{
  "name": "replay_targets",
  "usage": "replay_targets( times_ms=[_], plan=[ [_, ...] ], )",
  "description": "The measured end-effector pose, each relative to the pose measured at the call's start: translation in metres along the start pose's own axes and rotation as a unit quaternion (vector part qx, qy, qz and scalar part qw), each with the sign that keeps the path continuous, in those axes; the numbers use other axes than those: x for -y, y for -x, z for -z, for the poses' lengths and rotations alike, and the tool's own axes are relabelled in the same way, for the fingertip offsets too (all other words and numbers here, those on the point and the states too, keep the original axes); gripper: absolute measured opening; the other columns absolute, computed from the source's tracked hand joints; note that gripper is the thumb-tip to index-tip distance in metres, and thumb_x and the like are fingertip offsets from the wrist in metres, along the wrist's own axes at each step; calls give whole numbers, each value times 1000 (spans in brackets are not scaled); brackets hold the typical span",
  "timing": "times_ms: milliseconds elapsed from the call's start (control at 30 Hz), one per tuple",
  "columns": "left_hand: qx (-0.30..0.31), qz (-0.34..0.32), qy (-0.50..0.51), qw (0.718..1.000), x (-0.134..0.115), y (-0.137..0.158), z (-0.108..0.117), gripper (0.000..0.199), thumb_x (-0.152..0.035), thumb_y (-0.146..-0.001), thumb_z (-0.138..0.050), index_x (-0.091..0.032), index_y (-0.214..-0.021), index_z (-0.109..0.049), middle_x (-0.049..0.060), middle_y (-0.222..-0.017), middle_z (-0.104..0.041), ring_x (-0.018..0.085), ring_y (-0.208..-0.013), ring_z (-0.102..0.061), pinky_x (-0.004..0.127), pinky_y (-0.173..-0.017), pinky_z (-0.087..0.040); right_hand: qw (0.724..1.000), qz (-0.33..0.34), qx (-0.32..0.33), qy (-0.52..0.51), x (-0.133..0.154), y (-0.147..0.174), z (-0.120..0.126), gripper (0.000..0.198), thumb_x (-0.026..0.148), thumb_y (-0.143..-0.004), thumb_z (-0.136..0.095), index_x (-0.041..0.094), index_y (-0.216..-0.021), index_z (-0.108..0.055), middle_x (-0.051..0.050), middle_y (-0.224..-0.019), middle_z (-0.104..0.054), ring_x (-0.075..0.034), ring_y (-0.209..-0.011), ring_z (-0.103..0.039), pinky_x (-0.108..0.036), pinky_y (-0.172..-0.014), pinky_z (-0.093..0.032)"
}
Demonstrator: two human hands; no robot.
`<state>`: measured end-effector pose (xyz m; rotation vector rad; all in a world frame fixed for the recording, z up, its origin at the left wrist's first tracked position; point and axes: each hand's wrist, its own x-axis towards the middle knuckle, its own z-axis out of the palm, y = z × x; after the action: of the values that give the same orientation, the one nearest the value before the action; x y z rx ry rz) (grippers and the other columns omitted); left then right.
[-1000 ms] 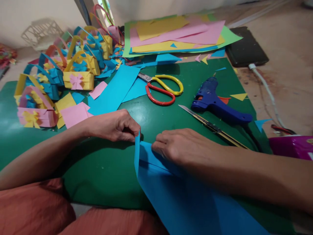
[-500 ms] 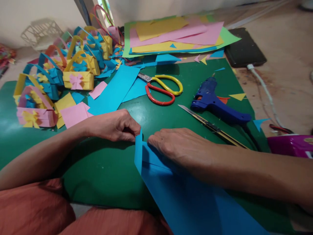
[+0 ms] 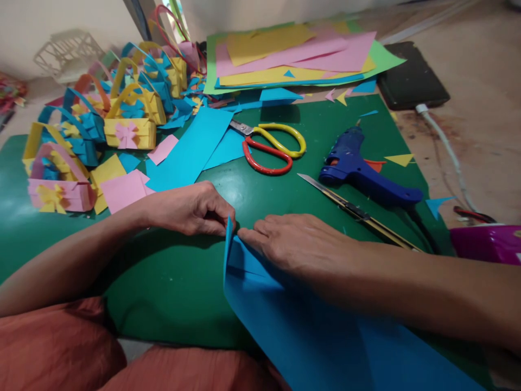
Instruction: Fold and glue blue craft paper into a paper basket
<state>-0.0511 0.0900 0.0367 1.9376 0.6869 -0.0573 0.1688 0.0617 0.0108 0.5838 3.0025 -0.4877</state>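
Note:
A large sheet of blue paper (image 3: 301, 331) lies at the front of the green board, its left end folded up into a narrow standing flap. My left hand (image 3: 205, 210) pinches the top corner of that flap between thumb and fingers. Flat over the far edge of the paper rests my right hand (image 3: 293, 239), fingers stretched toward the fold; its thumb is hidden. Beyond it lies a utility knife (image 3: 358, 212) with its blade out. Scissors (image 3: 272, 149) with one red and one yellow handle lie farther back.
A blue glue gun (image 3: 362, 174) rests at the right, near a black phone (image 3: 413, 76) on a white cable. Small paper baskets (image 3: 130, 133) crowd the back left. Stacked coloured sheets (image 3: 285, 54) lie at the back, with blue strips (image 3: 191, 149) and scraps nearby.
The folded flap at the paper's left end has tipped more upright. My right hand's fingers have slid slightly left toward the fold. My left hand keeps its pinch.

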Motion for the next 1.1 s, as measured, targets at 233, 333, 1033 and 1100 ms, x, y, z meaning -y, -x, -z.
replay_targets(
  times_ms=[233,333,1033,1100],
  plan=[
    [-6,-7,-3,1000,1,0,0,15,-20,-82,-53,-13,-77,-65,6,-73,-66,14,-65,-59,19,-59,-41,993,43,-17,112,6,7,-3,43,19,-80,-46,8,-122,-45,-11,-85,-59,-21,-75,-52,-33,-59,-29],
    [-5,-8,-2,1000,0,0,0,14,-19,-81,-53,-13,-77,-65,6,-72,-65,14,-64,-59,20,-59,-42,991,50,-14,124,7,7,-1,40,18,-82,-42,8,-121,-47,-13,-89,-60,-23,-76,-53,-34,-59,-30],
    [-19,19,-15,1000,-1,-1,-1,13,-18,-81,-54,-11,-84,-64,4,-75,-67,11,-63,-60,16,-57,-42,992,95,-39,71,-2,3,-3,33,26,-77,-49,20,-109,-49,-7,-85,-55,-21,-71,-50,-31,-54,-21],
    [-15,20,-13,1000,-1,-1,0,13,-19,-81,-54,-11,-84,-64,3,-73,-67,10,-62,-59,16,-56,-41,993,90,-40,63,-2,3,-3,29,24,-75,-52,21,-104,-50,-6,-83,-55,-20,-71,-50,-31,-53,-20]
  ],
)
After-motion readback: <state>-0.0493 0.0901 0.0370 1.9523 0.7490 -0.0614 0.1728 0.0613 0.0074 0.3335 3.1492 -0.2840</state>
